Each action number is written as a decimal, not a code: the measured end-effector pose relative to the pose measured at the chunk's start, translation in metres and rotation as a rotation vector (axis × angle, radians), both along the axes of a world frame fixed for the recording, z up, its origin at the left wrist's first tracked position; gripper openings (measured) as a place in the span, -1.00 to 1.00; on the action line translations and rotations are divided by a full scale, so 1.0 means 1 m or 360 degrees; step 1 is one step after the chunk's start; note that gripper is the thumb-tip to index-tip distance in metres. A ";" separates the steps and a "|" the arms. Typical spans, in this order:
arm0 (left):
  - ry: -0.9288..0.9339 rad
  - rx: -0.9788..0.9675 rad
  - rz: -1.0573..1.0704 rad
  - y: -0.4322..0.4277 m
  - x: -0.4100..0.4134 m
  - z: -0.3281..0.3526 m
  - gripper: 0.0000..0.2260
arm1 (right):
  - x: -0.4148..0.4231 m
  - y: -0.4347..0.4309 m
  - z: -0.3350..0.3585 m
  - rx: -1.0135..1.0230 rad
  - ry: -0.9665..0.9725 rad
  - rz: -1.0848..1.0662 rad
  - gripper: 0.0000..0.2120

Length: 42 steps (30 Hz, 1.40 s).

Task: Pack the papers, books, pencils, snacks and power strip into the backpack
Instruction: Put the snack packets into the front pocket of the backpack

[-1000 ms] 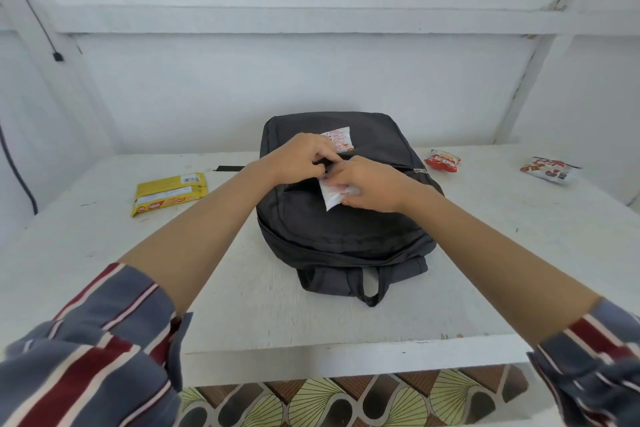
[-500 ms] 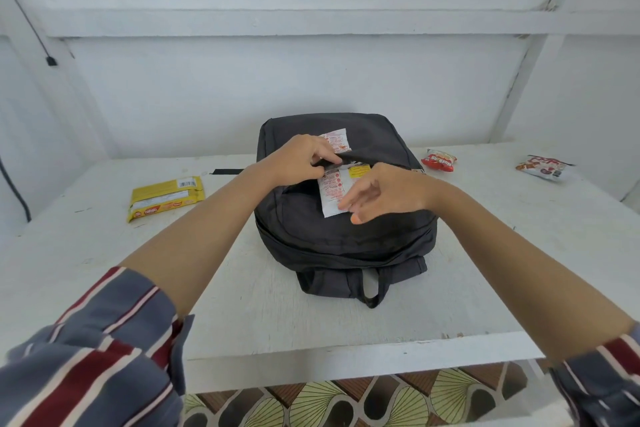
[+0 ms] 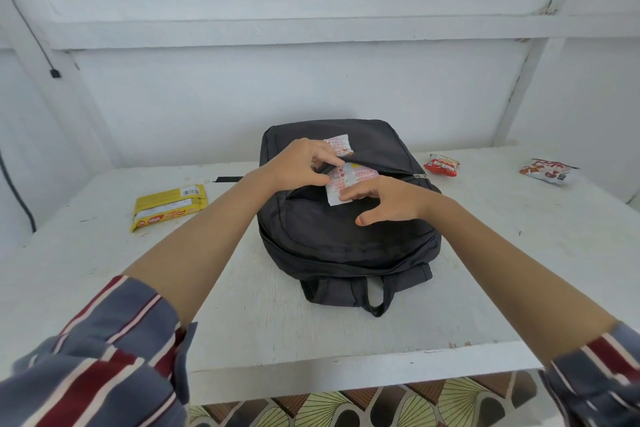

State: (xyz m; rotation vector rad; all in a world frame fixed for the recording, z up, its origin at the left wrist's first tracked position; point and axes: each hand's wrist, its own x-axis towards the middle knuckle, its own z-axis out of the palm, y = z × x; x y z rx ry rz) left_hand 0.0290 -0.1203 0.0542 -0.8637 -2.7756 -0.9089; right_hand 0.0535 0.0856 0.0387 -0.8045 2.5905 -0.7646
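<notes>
A dark grey backpack (image 3: 346, 239) lies flat in the middle of the white table (image 3: 242, 315), handle toward me. My left hand (image 3: 301, 165) pinches the edge of its front pocket flap and holds the pocket apart. A white-and-red snack packet (image 3: 341, 184) sticks halfway out of that pocket. My right hand (image 3: 384, 203) has its fingers spread, and their tips press on the packet's lower end. Another white-and-red packet (image 3: 337, 146) shows just above the flap, partly hidden by my left hand.
A yellow biscuit pack (image 3: 169, 206) lies on the table to the left. A small red snack packet (image 3: 441, 165) and a white-and-red snack bag (image 3: 549, 172) lie at the right. A black strip (image 3: 230, 179) sits by the backpack's left side. White walls close the back.
My right hand has uncovered the packet and spread its fingers, now touching it only with the fingertips. The packet has slid further under the pocket flap. My left hand has stayed on the flap.
</notes>
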 end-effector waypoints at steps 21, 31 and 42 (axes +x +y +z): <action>0.0008 0.0038 0.0015 0.001 0.000 0.003 -0.68 | -0.009 -0.013 -0.002 0.0115 0.0206 -0.0016 -0.46; -0.0148 0.0011 0.0011 0.001 0.000 0.001 -0.75 | -0.015 -0.005 0.016 0.0034 0.0065 0.0056 -0.58; -0.0014 0.0573 0.0430 -0.008 -0.005 0.005 -0.82 | -0.030 0.000 0.046 -0.0599 0.0424 -0.0317 -0.72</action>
